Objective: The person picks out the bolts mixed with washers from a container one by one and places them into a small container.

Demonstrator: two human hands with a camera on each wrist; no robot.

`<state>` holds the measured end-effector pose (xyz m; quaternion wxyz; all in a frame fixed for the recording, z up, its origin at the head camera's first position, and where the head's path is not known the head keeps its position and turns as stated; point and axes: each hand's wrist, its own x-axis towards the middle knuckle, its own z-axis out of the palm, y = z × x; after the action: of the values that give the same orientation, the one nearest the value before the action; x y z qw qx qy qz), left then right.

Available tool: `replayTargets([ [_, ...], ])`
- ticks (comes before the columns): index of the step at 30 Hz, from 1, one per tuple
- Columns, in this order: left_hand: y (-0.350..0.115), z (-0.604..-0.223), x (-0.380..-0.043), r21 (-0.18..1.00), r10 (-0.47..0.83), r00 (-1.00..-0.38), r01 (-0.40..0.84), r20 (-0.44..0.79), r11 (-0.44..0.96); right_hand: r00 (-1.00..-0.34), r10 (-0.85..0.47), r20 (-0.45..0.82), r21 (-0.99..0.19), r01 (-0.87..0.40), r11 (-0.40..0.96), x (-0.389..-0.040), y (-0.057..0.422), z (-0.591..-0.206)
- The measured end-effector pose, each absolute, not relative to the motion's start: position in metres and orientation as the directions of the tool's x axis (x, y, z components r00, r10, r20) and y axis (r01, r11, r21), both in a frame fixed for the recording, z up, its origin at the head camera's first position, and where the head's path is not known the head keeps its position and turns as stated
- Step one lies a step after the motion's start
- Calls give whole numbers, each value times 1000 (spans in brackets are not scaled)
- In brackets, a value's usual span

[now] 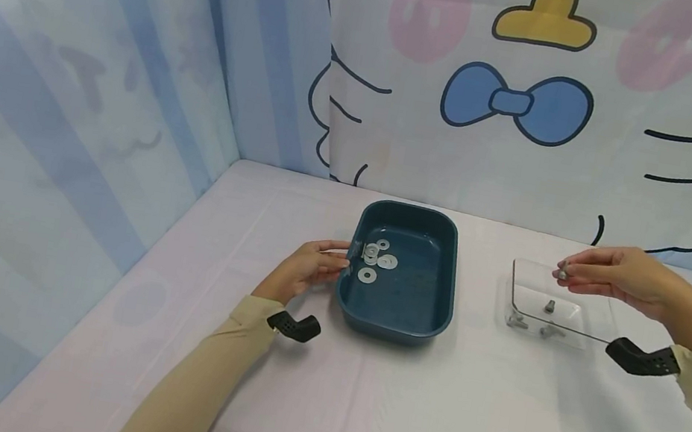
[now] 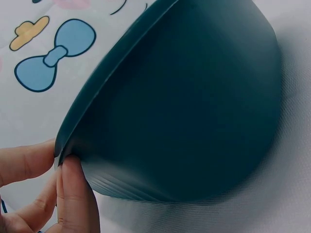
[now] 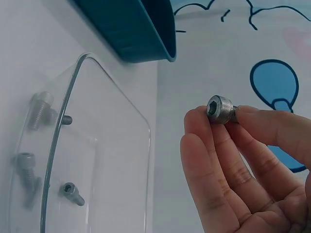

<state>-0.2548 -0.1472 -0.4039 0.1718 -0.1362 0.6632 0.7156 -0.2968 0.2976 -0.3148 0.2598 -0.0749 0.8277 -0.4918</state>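
Note:
My left hand (image 1: 307, 269) pinches the left rim of a dark teal plastic basin (image 1: 420, 281). In the left wrist view, its thumb and fingers (image 2: 75, 194) lie on either side of that rim. Several flat metal washers (image 1: 367, 275) lie inside the basin, toward the left. Over a clear plastic box (image 1: 541, 273), my right hand (image 1: 624, 279) holds up a short socket-head screw (image 3: 220, 109) between thumb and fingertips, its hex recess visible in the right wrist view. More screws (image 3: 73, 193) lie inside the box.
Both containers stand on a pale cloth-covered table (image 1: 448, 429), the clear box to the right of the basin. Behind them hangs a printed cartoon curtain (image 1: 393, 133), and another drape (image 1: 61, 125) closes off the left side. Each wrist wears a black camera mount (image 1: 641, 359).

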Motion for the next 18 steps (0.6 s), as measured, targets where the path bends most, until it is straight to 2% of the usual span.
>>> replayTargets([
  [18, -148, -404, -254, 903, 63, -904, -425, -422, -56, -852, -323, -411, -819, 189, 542, -295, 321, -339],
])
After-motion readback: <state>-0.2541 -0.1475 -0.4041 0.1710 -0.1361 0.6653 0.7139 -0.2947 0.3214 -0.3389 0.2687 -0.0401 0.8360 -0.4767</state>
